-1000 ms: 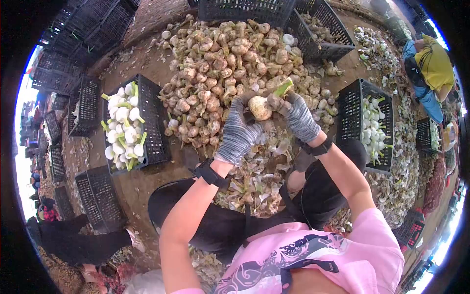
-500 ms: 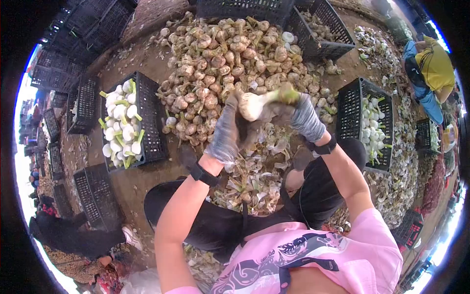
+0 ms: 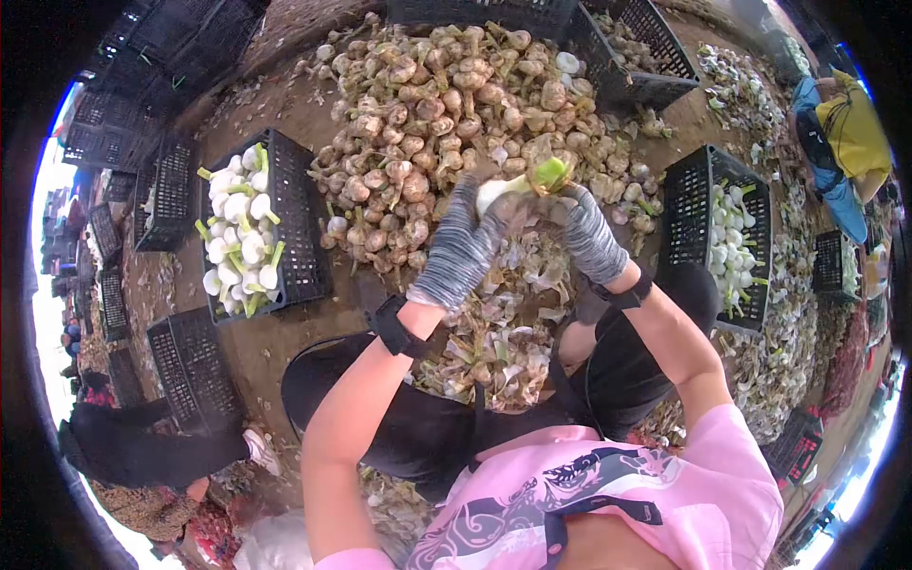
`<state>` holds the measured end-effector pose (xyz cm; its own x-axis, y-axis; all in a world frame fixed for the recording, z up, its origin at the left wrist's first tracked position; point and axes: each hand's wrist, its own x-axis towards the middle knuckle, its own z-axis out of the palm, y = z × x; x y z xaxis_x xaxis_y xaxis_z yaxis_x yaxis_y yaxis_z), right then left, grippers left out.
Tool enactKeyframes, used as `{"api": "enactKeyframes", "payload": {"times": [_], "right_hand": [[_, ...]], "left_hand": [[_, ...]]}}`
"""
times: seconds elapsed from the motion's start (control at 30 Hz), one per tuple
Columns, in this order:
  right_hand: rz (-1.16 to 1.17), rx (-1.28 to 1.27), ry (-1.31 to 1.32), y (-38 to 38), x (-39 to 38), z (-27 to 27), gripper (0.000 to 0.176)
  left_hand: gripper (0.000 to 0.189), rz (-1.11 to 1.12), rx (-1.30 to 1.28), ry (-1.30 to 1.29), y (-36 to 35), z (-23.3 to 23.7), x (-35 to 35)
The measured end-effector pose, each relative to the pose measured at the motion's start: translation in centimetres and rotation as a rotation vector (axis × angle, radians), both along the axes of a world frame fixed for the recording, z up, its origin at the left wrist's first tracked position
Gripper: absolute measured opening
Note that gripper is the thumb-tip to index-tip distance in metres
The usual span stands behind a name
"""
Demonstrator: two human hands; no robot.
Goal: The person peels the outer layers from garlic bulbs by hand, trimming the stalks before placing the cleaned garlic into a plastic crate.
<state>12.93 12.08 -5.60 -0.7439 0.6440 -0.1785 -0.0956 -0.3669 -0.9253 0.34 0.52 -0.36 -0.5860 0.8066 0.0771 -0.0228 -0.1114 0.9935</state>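
Garlic (image 3: 511, 186) | axis crosswise, stalk (image 3: 550, 173) rightward | left fingers (image 3: 465, 197) pinching bulb (image 3: 488, 195), right fingers (image 3: 579, 201) stalk

Even, diffuse light; glare blown white along both side edges. Stacked crates (image 3: 180, 52) dim. Heavy fisheye curvature, black corners. Slight motion blur around left hand (image 3: 462, 249), garlic (image 3: 493, 193).

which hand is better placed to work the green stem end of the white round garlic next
Probably the right hand, gloved in striped grey knit: it sits by the green stem end, while the similarly gloved left hand is at the white round garlic bulb.
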Motion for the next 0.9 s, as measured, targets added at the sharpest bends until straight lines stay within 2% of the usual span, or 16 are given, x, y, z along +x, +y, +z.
{"api": "enactKeyframes", "payload": {"times": [0.03,0.1,0.13,0.17,0.23,0.3,0.33,0.4,0.43,0.47,0.5,0.53,0.63,0.7,0.8,0.9], "right_hand": [[-0.004,-0.003,-0.001,0.1,0.2,0.2,0.026],[0.192,0.8,-0.208,0.4,0.6,1.4,0.028],[0.099,0.28,0.078,-0.6,-0.8,3.2,0.031],[0.102,0.283,0.081,-0.7,-0.7,4.1,0.031],[0.115,-0.034,0.127,-0.9,-0.4,4.5,0.033],[0.13,-0.243,0.219,-0.8,-0.1,4.4,0.036],[0.154,0.288,0.005,-0.6,0.0,4.8,0.034],[0.198,0.819,-0.266,-0.3,0.3,5.1,0.035],[0.197,0.818,-0.263,-0.1,0.5,3.7,0.035],[0.113,0.697,-0.118,0.1,0.6,1.3,0.037],[0.093,0.39,-0.027,-0.1,0.5,1.8,0.038],[0.034,0.084,0.068,-0.3,0.3,2.3,0.039],[0.011,0.342,0.137,-0.9,-0.1,3.5,0.036],[0.044,0.367,0.012,-0.1,-0.2,4.0,0.032],[0.075,-0.444,0.348,1.5,-0.1,4.6,0.021],[0.048,-0.617,0.077,2.8,0.0,4.1,0.017]], "left_hand": [[0.042,-0.004,-0.003,-0.001,0.0,0.4,-0.2],[0.041,-0.143,-0.161,-0.219,-0.4,1.4,-1.1],[0.04,-0.158,-0.141,-0.275,-0.6,1.4,-1.4],[0.038,-0.172,-0.122,-0.33,-0.8,1.4,-1.7],[0.037,-0.331,-0.219,-0.712,-1.2,2.3,-2.3],[0.041,-0.335,-0.212,-0.796,-0.8,2.4,-2.1],[0.045,-0.231,-0.172,-0.525,-0.7,1.9,-2.1],[0.051,-0.038,-0.006,-0.126,0.2,-0.4,-2.4],[0.051,-0.038,-0.008,-0.123,0.0,-0.1,-2.7],[0.047,-0.009,-0.12,0.179,-0.2,0.2,-3.3],[0.043,0.02,-0.233,0.481,-0.4,0.7,-3.6],[0.03,-0.017,-0.304,0.281,-0.4,1.1,-3.4],[0.022,-0.033,-0.15,0.029,-0.4,2.2,-2.7],[0.018,-0.058,-0.179,0.003,-0.6,2.6,-3.2],[0.02,-0.195,-0.215,0.23,-1.4,3.4,-3.5],[0.023,-0.275,-0.188,-0.011,-1.7,2.7,-3.6]]}}
